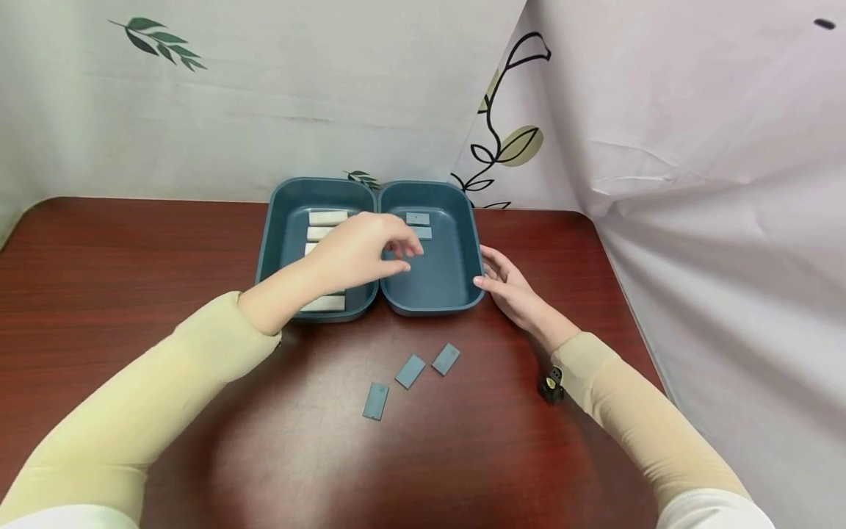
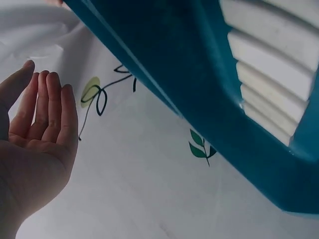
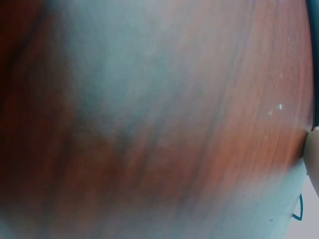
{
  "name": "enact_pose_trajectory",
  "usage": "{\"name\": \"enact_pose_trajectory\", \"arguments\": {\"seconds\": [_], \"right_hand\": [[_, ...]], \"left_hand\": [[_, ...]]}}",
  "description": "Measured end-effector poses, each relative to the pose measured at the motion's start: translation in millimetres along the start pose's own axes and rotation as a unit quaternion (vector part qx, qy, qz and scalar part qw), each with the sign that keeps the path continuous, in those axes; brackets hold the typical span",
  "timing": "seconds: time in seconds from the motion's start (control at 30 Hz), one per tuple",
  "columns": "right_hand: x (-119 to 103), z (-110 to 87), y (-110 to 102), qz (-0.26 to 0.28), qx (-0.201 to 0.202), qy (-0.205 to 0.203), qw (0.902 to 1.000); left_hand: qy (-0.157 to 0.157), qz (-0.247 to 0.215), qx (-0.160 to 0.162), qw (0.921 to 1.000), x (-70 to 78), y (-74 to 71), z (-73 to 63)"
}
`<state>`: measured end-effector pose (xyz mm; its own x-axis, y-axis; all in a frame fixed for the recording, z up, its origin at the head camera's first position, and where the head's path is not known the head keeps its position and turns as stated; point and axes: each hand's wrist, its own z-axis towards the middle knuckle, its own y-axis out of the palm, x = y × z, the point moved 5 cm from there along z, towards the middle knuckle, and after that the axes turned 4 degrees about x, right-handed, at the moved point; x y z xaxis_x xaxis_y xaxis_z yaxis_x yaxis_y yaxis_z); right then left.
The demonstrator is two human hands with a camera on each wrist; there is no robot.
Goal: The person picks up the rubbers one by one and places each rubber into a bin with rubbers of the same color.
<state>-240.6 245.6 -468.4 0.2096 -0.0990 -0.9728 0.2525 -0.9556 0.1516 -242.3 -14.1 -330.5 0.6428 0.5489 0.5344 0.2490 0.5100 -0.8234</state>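
My left hand [image 1: 360,250] hovers over the middle of a blue two-part tray [image 1: 432,290], its fingers loosely bent with nothing between them. In the left wrist view the same hand [image 2: 42,129] shows a bare palm. At the tray's right side, my right hand [image 1: 512,290] holds the wall, thumb over the rim and fingers along the outside. Two blue-grey rectangular tiles [image 1: 418,233] lie at the back of the right compartment. Several white blocks [image 1: 327,218] are lined up in the left one, partly hidden by my left arm. Only a fingertip [image 3: 312,154] shows in the right wrist view.
Three loose blue-grey tiles lie on the reddish-brown table [image 1: 496,441] in front of the tray: one at left [image 1: 376,401], a middle tile [image 1: 410,371] and a right tile [image 1: 446,358]. A white patterned curtain [image 1: 297,95] hangs behind the table and along its right side.
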Motion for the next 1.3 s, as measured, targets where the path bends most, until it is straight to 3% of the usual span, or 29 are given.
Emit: {"name": "enact_pose_trajectory", "arguments": {"seconds": [0.77,1.3], "right_hand": [[-0.3,0.1,1.6,0.004,-0.005,-0.009,0.9999],[0.2,0.4,-0.7,0.003,-0.003,-0.004,1.0]], "left_hand": [[0.033,-0.035,-0.014,0.9988,28.8,30.6,-67.0],[0.025,-0.052,-0.079,0.9952,17.0,66.6,-97.3]]}}
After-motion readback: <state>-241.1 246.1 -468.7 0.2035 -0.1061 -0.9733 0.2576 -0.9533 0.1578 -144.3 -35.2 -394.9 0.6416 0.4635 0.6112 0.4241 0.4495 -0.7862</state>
